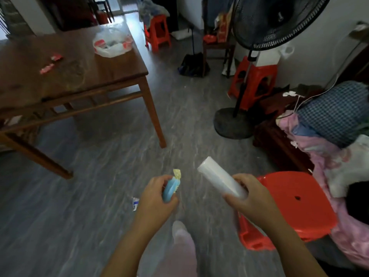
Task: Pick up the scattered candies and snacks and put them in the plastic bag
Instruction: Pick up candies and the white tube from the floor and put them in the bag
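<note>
My left hand (pixel 154 198) grips a blue snack packet (pixel 170 187) with a yellow torn end. My right hand (pixel 248 193) holds a white roll of plastic bags (pixel 219 177), tilted up to the left. Both hands hover over the grey floor, apart from each other. On the wooden table (pixel 111 68) at the upper left lie two red candy wrappers (pixel 57 56) (pixel 47 68) and a white plastic bag (pixel 112 44) with red print, holding things. A small blue-and-white wrapper (pixel 135 203) shows on the floor just left of my left hand.
A red plastic stool (pixel 295 200) stands right beside my right hand. A standing fan (pixel 233 122) and more red stools (pixel 253 80) are behind it. A pile of pink and checked cloth (pixel 327 136) fills the right edge. My foot (pixel 180 231) is below the hands.
</note>
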Demonstrator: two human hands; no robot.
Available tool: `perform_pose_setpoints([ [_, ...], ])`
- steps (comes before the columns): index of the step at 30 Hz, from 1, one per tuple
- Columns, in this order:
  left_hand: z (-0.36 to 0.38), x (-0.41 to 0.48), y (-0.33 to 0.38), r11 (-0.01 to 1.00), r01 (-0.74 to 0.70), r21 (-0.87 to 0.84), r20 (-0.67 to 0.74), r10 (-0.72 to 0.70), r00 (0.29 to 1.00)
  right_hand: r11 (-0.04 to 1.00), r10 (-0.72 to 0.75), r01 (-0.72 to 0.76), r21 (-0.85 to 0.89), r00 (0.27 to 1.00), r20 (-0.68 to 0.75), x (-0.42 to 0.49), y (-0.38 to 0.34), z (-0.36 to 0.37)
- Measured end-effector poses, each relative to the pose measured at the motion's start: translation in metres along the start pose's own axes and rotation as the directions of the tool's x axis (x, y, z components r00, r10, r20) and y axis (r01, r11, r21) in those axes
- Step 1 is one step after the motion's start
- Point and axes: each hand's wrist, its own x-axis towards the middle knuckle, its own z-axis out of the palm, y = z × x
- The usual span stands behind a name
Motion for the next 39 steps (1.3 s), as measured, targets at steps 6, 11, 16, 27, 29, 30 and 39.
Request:
perform_pose_setpoints([
  [6,-0.001,0.152,-0.011,0.999,0.009,-0.034,-0.05,-0.011,0.999,0.998,0.032,-0.031,-0.052,0.999,0.035,0.131,0.003,0.01],
  [11,-0.025,0.273,-0.01,0.999,0.01,-0.051,-0.094,-0.015,0.995,0.994,-0.024,0.037,-0.107,0.992,0.12,0.274,-0.039,0.009],
  [16,-0.049,0.374,-0.023,1.0,0.027,-0.012,-0.144,-0.029,0.989,0.988,-0.124,0.133,-0.08,0.986,0.108,0.399,-0.073,0.014],
  [27,-0.018,0.605,-0.012,0.998,0.009,-0.061,-0.167,-0.019,0.986,0.999,-0.054,0.054,0.004,0.991,0.119,0.629,-0.021,0.019],
  [29,-0.016,0.656,0.005,0.998,0.019,-0.052,-0.185,-0.029,0.982,0.995,-0.091,0.094,-0.02,0.987,0.132,0.689,-0.022,0.009],
  [30,-0.017,0.68,0.015,0.998,0.022,-0.052,-0.188,-0.032,0.982,0.991,-0.121,0.127,-0.031,0.982,0.144,0.718,-0.026,0.003],
  [39,-0.056,0.82,0.018,0.985,0.163,-0.065,-0.316,-0.175,0.932,0.96,-0.269,0.282,-0.007,0.924,0.271,0.911,-0.075,0.016],
])
